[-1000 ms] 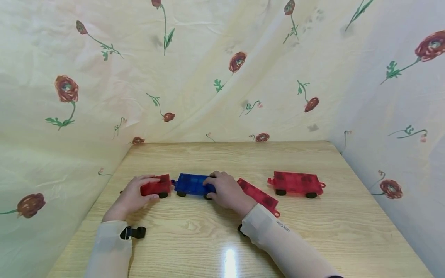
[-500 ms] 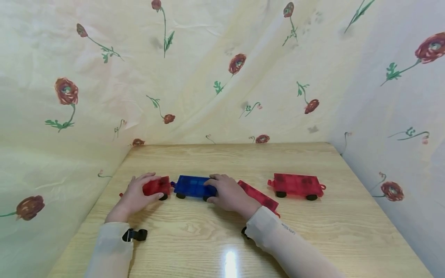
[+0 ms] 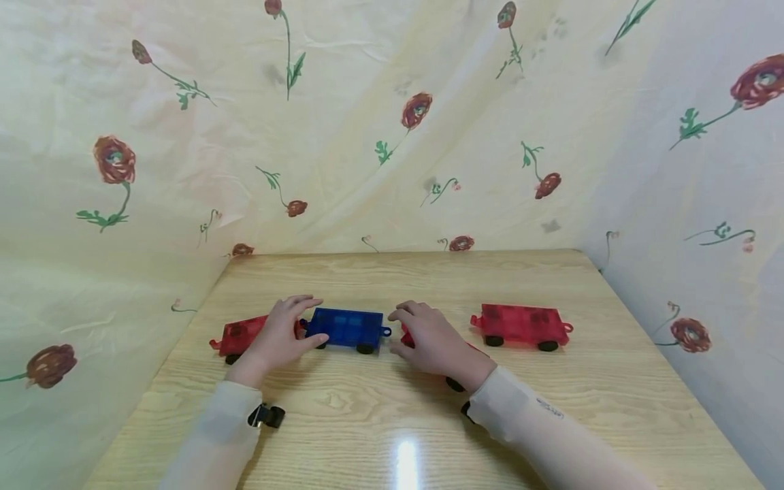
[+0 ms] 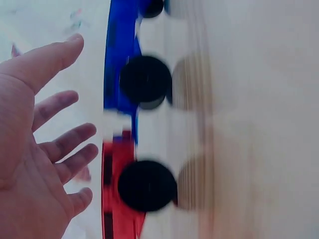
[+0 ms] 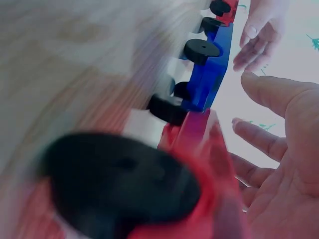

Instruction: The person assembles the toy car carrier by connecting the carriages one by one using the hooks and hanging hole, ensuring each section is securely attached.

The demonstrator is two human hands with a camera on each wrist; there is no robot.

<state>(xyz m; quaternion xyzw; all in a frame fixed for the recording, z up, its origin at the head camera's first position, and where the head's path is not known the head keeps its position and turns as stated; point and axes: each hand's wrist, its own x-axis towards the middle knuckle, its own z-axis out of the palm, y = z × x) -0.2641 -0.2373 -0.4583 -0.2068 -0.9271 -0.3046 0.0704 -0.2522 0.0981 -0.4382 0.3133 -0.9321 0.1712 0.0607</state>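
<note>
My left hand [image 3: 283, 338] hovers over the joint between a red toy train wagon [image 3: 237, 338] and a translucent blue wagon [image 3: 348, 328]. In the left wrist view, its fingers [image 4: 65, 144] are spread beside both wagons and hold nothing. The red and blue couplings overlap at that joint. Over a second red wagon [image 5: 197, 132], standing at an angle right of the blue one, is my right hand [image 3: 431, 340], which covers most of it in the head view. The right fingers [image 5: 261, 139] lie loosely apart alongside that wagon in the right wrist view. The blue wagon's right-hand ring [image 3: 386, 331] shows between the hands.
A third red wagon [image 3: 522, 323] stands on the right, with a coupling at each end. All wagons rest on black wheels on a wood-grain table [image 3: 343, 435]. Flower-printed cloth [image 3: 343, 136] encloses the back and sides. A black strap buckle [image 3: 266, 415] hangs at my left cuff.
My left hand has shifted right, off the left red wagon toward the blue one. My right hand has let go of the blue wagon's right end and moved right, over the angled red wagon.
</note>
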